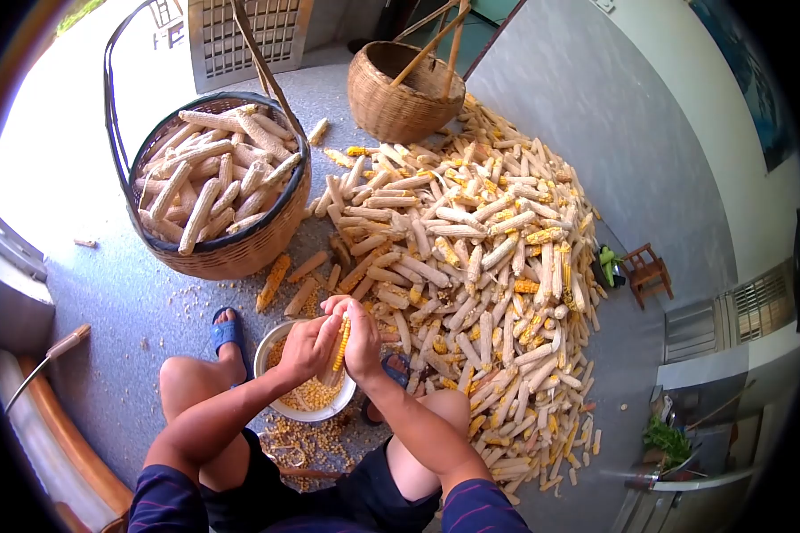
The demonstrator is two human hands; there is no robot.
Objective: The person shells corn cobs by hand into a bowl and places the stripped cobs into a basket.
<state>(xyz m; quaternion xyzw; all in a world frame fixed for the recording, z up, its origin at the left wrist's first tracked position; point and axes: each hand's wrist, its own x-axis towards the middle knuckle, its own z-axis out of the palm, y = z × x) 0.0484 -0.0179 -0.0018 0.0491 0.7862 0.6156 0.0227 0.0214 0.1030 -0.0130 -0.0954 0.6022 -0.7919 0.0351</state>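
A corn cob [340,345] with yellow kernels along one side stands tilted between my two hands. My left hand [309,348] is closed against its left side. Wrapped round its right side, my right hand [362,338] has its fingers bent over the top toward the left hand. Below both hands, a white bowl [327,414] sits on the floor between my feet, with loose yellow corn kernels [311,394] inside. The hands cover part of the bowl. The cob's lower end reaches down toward the kernels.
A large heap of mostly stripped cobs [498,266] spreads to the right. A handled basket [231,258] full of bare cobs stands front left; another wicker basket [391,107] stands behind the heap. Spilled kernels [307,444] lie before me. A small wooden chair [647,274] is at right.
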